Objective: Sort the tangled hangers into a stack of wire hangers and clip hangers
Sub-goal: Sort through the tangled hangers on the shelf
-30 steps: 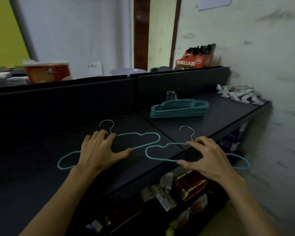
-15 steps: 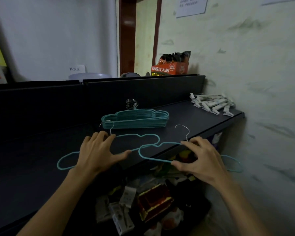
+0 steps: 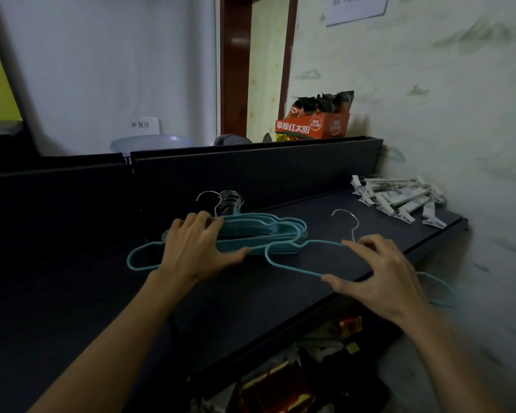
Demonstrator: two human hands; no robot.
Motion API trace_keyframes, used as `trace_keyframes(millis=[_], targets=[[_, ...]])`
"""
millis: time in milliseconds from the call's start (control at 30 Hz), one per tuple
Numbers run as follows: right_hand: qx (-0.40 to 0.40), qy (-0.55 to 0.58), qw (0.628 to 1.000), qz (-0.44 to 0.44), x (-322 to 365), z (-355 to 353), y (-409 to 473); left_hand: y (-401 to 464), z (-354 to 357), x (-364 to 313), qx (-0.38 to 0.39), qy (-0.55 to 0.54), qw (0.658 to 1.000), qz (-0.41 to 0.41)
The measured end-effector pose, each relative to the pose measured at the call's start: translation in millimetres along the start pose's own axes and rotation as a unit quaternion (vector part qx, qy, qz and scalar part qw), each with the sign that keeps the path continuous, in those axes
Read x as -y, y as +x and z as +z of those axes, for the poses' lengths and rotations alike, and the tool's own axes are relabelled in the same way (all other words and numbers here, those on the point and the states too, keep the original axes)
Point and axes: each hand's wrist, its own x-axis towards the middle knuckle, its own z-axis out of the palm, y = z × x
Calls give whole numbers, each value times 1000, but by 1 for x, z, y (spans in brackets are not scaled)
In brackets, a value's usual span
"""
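On the dark shelf (image 3: 280, 293) each hand holds one teal wire hanger; the left hand (image 3: 195, 248) curls its fingers and thumb round a hanger (image 3: 140, 257) whose right part overlaps the stack of teal wire hangers (image 3: 265, 231) lying just beyond it (silver hooks bunched at the far side); the right hand (image 3: 382, 278) pinches another hanger (image 3: 292, 268) between fingers and thumb, its right end jutting past the shelf's near edge; far right by the wall lies a heap of white clip hangers (image 3: 399, 198), well apart from the stack.
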Motion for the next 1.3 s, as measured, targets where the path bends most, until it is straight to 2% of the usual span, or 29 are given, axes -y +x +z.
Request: trace_keyframes(millis=[300, 500, 767, 967, 1133, 1300], targets=[[-23, -2, 1000, 10, -25, 35, 40, 54, 44, -10, -3, -30, 999, 34], [-5, 5, 1000, 8, -32, 45, 51, 60, 57, -15, 21, -35, 999, 35], [23, 6, 1000, -12, -28, 48, 71, 52, 59, -15, 16, -50, 999, 15], [46, 3, 998, -43, 6, 66, 96, 34, 41, 16, 10, -39, 999, -17], [73, -4, 994, -79, 58, 90, 121, 5, 26, 67, 46, 4, 996, -73], [107, -25, 988, -104, 96, 113, 145, -23, 19, 102, 68, 2, 991, -112]])
